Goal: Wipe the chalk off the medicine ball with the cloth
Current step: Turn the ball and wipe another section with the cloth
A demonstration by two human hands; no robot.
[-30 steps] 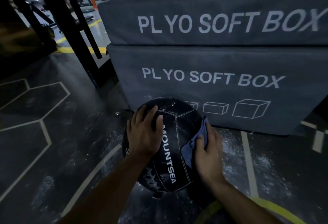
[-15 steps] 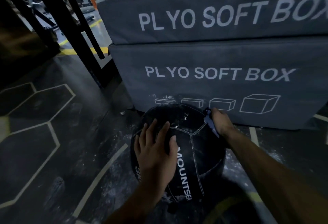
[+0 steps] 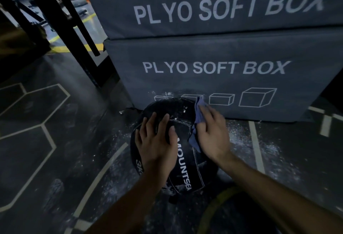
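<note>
A black medicine ball (image 3: 182,167) with white lettering sits on the gym floor, right in front of the stacked boxes. White chalk specks show near its top. My left hand (image 3: 156,141) lies flat on the ball's upper left, fingers spread. My right hand (image 3: 211,135) presses a blue cloth (image 3: 197,122) against the ball's upper right side; the cloth sticks out above and below my fingers.
Two stacked grey plyo soft boxes (image 3: 213,70) stand just behind the ball. Black rack posts (image 3: 61,22) rise at the back left. Chalk dust (image 3: 246,141) lies scattered on the dark floor around the ball, which has white and yellow lines.
My right hand has drawn the cloth from the ball's far top back down its right side. The left hand has stayed on the upper left.
</note>
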